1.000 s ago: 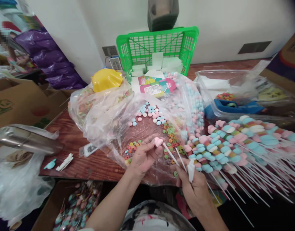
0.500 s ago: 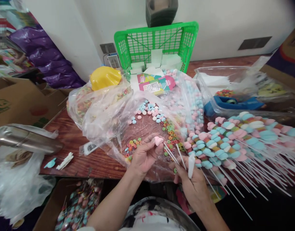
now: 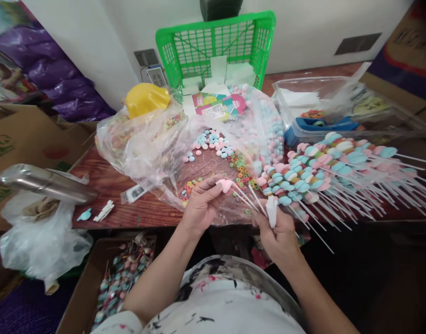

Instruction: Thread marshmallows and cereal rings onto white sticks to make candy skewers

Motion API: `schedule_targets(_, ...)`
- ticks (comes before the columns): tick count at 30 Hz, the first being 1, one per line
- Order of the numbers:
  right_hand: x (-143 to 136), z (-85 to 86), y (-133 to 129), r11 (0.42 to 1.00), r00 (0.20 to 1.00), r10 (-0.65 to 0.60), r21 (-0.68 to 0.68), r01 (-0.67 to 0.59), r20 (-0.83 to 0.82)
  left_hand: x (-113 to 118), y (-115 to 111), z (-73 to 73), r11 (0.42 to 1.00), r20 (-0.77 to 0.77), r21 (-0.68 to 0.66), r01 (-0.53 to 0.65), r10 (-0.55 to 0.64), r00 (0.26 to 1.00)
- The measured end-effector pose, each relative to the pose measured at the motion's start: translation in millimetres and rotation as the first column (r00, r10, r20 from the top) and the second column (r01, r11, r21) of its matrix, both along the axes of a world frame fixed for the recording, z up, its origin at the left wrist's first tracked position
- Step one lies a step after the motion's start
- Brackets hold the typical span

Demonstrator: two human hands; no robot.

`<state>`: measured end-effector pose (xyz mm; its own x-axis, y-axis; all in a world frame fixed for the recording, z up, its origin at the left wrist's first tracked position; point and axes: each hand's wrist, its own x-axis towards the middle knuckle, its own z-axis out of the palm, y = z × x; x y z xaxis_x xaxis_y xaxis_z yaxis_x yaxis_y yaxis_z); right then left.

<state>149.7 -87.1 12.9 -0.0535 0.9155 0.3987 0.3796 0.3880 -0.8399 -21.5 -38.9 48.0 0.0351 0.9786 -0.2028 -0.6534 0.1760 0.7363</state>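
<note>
My left hand (image 3: 201, 204) pinches a pink heart-shaped marshmallow (image 3: 224, 185) at its fingertips. My right hand (image 3: 277, 230) grips a few thin white sticks (image 3: 248, 198) whose tips point at the marshmallow, and its fingers wear white tape. Both hands hover over an open clear plastic sheet (image 3: 213, 162) strewn with pastel candy discs and coloured cereal rings. Just right of my right hand lies a heap of finished candy skewers (image 3: 324, 164), sticks fanned toward the right.
A green basket (image 3: 216, 51) stands at the back against the wall. A clear bin (image 3: 338, 109) holds a blue tape dispenser. A yellow lid (image 3: 145, 99) tops a candy bag. A metal flask (image 3: 46, 183) lies left. A box of wrapped skewers (image 3: 118, 278) sits below the table edge.
The view has tilted down and pulled back, showing more of my lap. My hands keep the same grips, the stick tips staying close to the pink marshmallow.
</note>
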Motion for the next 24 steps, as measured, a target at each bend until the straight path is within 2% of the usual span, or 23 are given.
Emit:
schedule_targets(3,3,0.2,-6,0.999,0.999,0.040,0.029,-0.041,0.025,-6,-9,1.7,1.000,-0.018,0.005,0.019,-0.019,1.000)
schedule_targets(7,10,-4.3,-11,0.994,0.994,0.107,0.010,-0.106,-0.021,-14,-19,2.7,0.993,0.066,-0.097,0.065,-0.058,0.996)
schedule_targets(13,12,-5.5,-14,0.989,0.989,0.146,0.022,-0.147,0.028,-11,-24,1.4,0.992,0.138,-0.117,0.047,-0.030,0.990)
schedule_targets(17,12,-4.8,-15,0.986,0.985,0.150,0.061,-0.156,0.091,-15,-27,-1.5,0.996,0.043,-0.054,0.076,-0.074,0.996)
schedule_targets(20,15,-5.5,-15,0.977,0.964,0.144,0.121,-0.174,0.224,-20,-31,-5.4,0.995,-0.094,0.018,0.096,-0.094,0.991)
schedule_targets(24,16,-5.2,-17,0.979,0.912,0.032,0.173,-0.112,0.409,-23,-38,-9.8,0.986,-0.284,0.076,0.148,-0.121,0.951)
